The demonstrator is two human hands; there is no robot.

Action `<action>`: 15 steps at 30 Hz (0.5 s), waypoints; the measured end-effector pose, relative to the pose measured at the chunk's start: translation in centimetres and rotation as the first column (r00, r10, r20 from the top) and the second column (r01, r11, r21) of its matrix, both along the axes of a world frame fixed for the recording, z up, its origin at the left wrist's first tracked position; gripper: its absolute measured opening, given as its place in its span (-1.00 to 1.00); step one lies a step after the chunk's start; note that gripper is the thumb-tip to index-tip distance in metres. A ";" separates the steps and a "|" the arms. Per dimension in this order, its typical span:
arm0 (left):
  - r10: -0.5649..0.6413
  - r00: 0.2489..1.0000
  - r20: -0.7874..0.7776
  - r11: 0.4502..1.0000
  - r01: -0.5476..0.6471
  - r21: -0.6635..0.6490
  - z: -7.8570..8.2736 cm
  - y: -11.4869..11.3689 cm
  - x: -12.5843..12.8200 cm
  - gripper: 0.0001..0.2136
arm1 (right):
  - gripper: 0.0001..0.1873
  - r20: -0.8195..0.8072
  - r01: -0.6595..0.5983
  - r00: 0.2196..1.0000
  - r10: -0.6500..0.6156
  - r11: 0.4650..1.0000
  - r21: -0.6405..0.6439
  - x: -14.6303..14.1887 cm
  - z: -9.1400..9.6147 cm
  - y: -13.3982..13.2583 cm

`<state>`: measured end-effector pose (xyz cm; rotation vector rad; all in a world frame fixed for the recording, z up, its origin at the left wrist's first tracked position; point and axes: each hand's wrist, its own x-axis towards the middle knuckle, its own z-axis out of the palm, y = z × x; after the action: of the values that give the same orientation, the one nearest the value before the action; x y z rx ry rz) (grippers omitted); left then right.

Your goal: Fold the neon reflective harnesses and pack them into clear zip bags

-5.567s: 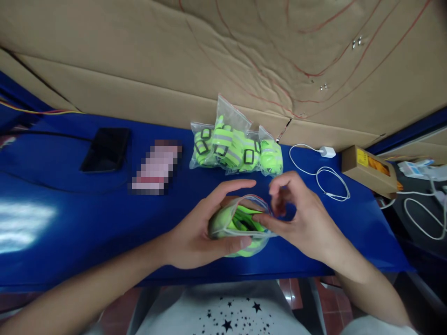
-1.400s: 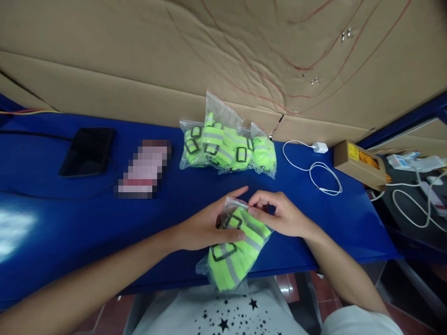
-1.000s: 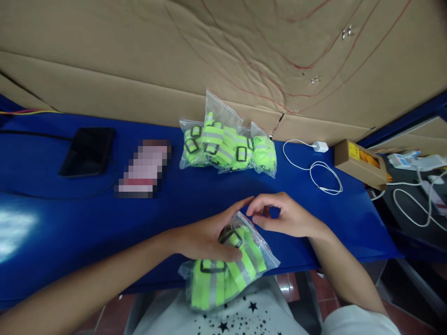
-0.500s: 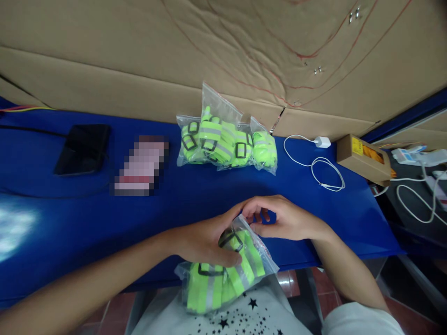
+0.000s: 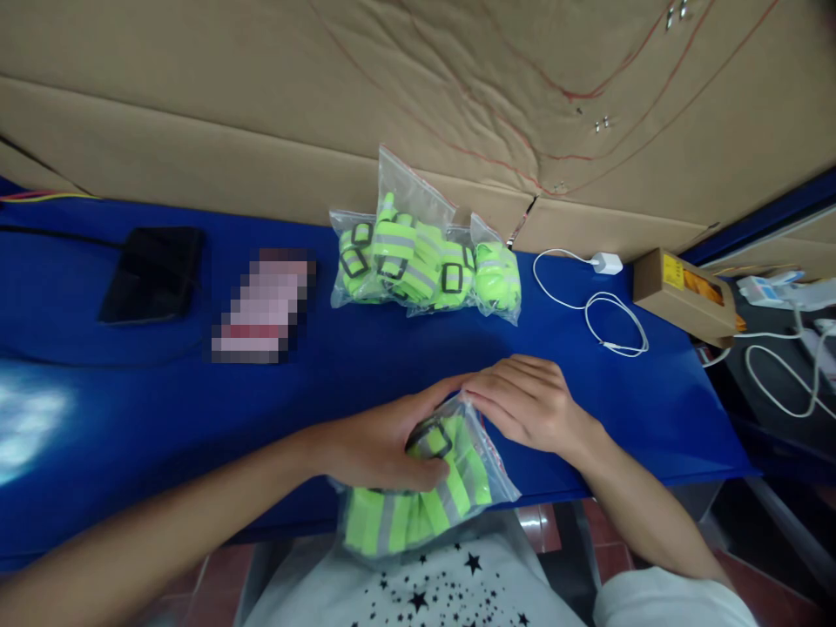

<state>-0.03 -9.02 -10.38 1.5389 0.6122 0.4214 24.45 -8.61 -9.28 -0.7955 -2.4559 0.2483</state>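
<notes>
A clear zip bag (image 5: 418, 492) stuffed with neon-green reflective straps lies at the near edge of the blue table (image 5: 131, 409), its lower end hanging over my lap. My left hand (image 5: 379, 440) is closed on the bag's middle, thumb on top. Fingers together, my right hand (image 5: 529, 401) presses down on the bag's top corner by the mouth. Several filled bags of the same straps (image 5: 428, 266) are heaped at the back of the table.
A black phone (image 5: 153, 272) and a blurred pink card (image 5: 261, 305) lie at back left. A white charger with coiled cable (image 5: 607, 305) and a small cardboard box (image 5: 685, 296) sit at right. Cardboard sheets (image 5: 418, 96) stand behind the table. More white cables (image 5: 784, 366) lie beyond the right edge.
The open bag I held upright has been laid flat and pulled toward my lap. My right hand went from pinching at the mouth to pressing on the top corner.
</notes>
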 end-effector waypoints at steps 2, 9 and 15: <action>-0.007 1.000 -0.013 1.000 0.007 -0.004 0.0 0.0 -0.2 -0.27 | -0.88 -0.017 -0.005 1.000 0.006 0.999 0.050 0.4 0.3 0.2; 0.200 0.979 -0.025 0.976 -0.201 -0.079 -0.9 -0.2 0.3 -0.68 | -0.90 -0.118 0.020 0.990 -0.080 0.896 -0.444 0.7 0.7 0.8; 0.297 0.954 -0.039 0.952 -0.299 -0.068 -0.3 0.6 0.8 -0.66 | -0.75 -0.089 -0.042 0.995 -0.036 0.667 -0.744 0.3 0.2 1.3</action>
<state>0.73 -8.47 -10.71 1.3875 0.8780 0.6000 24.78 -7.32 -9.05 -1.0619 -2.2194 1.3378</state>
